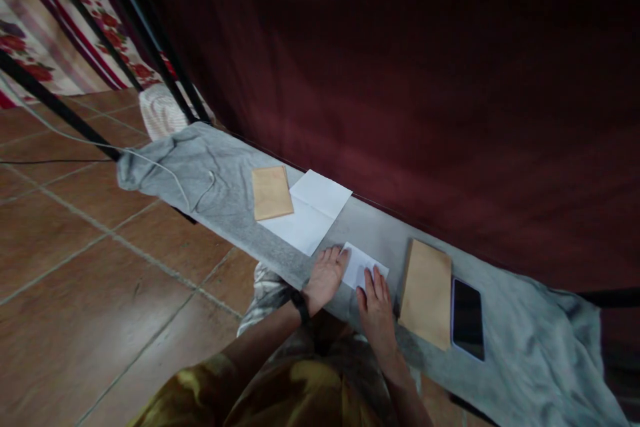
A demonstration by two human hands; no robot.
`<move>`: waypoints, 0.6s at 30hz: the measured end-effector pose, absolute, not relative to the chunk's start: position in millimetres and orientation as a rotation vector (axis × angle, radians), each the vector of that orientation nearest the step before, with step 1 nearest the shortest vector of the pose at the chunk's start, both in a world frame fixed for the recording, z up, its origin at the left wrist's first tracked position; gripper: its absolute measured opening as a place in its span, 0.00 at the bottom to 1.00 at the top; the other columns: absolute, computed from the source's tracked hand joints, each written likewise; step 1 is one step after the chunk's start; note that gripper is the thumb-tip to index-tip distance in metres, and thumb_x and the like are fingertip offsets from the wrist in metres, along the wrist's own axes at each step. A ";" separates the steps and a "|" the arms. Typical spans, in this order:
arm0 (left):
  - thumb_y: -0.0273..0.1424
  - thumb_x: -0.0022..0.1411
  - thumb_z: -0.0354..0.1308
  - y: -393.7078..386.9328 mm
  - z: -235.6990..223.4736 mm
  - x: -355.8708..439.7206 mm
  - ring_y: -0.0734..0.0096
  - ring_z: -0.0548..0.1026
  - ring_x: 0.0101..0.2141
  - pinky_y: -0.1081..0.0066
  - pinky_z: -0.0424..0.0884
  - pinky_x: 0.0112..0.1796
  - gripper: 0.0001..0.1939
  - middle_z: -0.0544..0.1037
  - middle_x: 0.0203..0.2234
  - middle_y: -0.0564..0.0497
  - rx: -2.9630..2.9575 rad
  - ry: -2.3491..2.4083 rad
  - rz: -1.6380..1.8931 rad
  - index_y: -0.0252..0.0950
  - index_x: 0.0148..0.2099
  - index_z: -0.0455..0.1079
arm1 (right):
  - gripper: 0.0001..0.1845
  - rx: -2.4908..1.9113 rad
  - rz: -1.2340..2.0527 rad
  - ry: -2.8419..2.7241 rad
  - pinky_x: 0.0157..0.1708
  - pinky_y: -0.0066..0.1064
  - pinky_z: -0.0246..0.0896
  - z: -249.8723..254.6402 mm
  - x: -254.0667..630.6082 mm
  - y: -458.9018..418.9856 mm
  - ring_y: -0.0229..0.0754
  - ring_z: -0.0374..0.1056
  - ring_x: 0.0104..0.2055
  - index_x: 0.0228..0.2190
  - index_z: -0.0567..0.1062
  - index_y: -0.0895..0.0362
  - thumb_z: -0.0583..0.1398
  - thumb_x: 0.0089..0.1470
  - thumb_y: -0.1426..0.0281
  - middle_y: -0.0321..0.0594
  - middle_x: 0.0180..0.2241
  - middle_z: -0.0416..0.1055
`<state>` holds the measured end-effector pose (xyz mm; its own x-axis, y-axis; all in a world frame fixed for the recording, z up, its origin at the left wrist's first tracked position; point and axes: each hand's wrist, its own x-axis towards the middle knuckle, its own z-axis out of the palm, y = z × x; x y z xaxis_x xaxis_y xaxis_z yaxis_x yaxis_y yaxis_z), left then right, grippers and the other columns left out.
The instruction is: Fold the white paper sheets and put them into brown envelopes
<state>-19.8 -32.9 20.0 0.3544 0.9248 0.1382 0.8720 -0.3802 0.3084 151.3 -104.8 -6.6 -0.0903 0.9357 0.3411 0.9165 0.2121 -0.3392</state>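
A small folded sheet of white paper (359, 265) lies flat on the grey cloth (385, 230) in front of me. At its left edge rests my left hand (326, 279), fingers stretched out and the thumb on the paper. My right hand (374, 301) lies with outstretched fingertips on the paper's right part. Farther left is a larger unfolded white sheet (320, 203) with a crease across it. A small brown paper packet (273, 192) overlaps that sheet's left corner. Right of my right hand sits a bigger stack of brown envelopes or paper (427, 293).
A phone (468, 317) with a dark screen lies beside the brown stack. A white cable (170, 172) runs over the cloth's left end. Black metal bars (165, 77) rise at the left, and a dark red curtain (400, 93) hangs behind. Tiled floor (150, 307) shows below.
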 end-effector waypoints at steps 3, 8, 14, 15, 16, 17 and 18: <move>0.23 0.69 0.45 -38.4 14.1 -12.4 0.58 0.59 0.66 0.54 0.55 0.63 0.25 0.62 0.66 0.39 2.699 1.395 0.377 0.36 0.66 0.59 | 0.27 -1.724 0.051 -2.058 0.63 0.57 0.53 -12.7 145.6 -108.9 0.55 0.50 0.69 0.66 0.57 0.59 0.46 0.70 0.64 0.56 0.69 0.50; 0.25 0.71 0.43 -44.3 9.0 -7.3 0.64 0.59 0.66 0.59 0.51 0.65 0.23 0.62 0.67 0.42 2.814 1.195 0.244 0.34 0.66 0.60 | 0.29 -1.766 0.012 -2.031 0.63 0.61 0.51 -19.1 144.2 -114.9 0.60 0.47 0.70 0.66 0.57 0.62 0.46 0.70 0.63 0.60 0.69 0.48; 0.23 0.68 0.44 -46.7 13.2 -8.6 0.58 0.59 0.66 0.49 0.50 0.65 0.27 0.62 0.67 0.43 2.756 1.210 0.271 0.38 0.67 0.61 | 0.36 -1.770 0.008 -1.947 0.63 0.60 0.52 -25.4 149.3 -120.8 0.62 0.49 0.70 0.67 0.54 0.68 0.49 0.69 0.57 0.65 0.68 0.51; 0.22 0.67 0.44 -47.2 13.1 -8.6 0.57 0.58 0.67 0.47 0.50 0.65 0.28 0.62 0.67 0.44 2.737 1.222 0.286 0.40 0.67 0.60 | 0.36 -1.768 0.010 -1.940 0.63 0.60 0.52 -25.9 150.2 -121.6 0.62 0.49 0.69 0.67 0.54 0.68 0.50 0.68 0.57 0.65 0.67 0.51; 0.22 0.67 0.44 -47.7 12.7 -8.5 0.56 0.58 0.67 0.45 0.51 0.64 0.29 0.63 0.66 0.44 2.721 1.235 0.297 0.42 0.68 0.60 | 0.36 -1.765 0.012 -1.933 0.63 0.60 0.52 -26.2 150.8 -122.3 0.62 0.50 0.69 0.67 0.54 0.68 0.50 0.68 0.57 0.65 0.67 0.51; 0.22 0.67 0.44 -48.2 12.0 -8.4 0.56 0.58 0.67 0.44 0.51 0.64 0.29 0.63 0.66 0.45 2.710 1.244 0.304 0.44 0.68 0.60 | 0.36 -1.759 0.014 -1.930 0.63 0.60 0.53 -26.2 151.2 -122.8 0.62 0.50 0.69 0.67 0.54 0.68 0.50 0.68 0.57 0.65 0.67 0.52; 0.23 0.67 0.44 -48.5 11.1 -8.3 0.55 0.59 0.66 0.44 0.52 0.63 0.29 0.64 0.66 0.44 2.704 1.249 0.312 0.44 0.68 0.60 | 0.36 -1.753 0.016 -1.929 0.63 0.60 0.53 -26.1 151.3 -122.9 0.62 0.50 0.69 0.67 0.54 0.67 0.50 0.68 0.57 0.64 0.67 0.52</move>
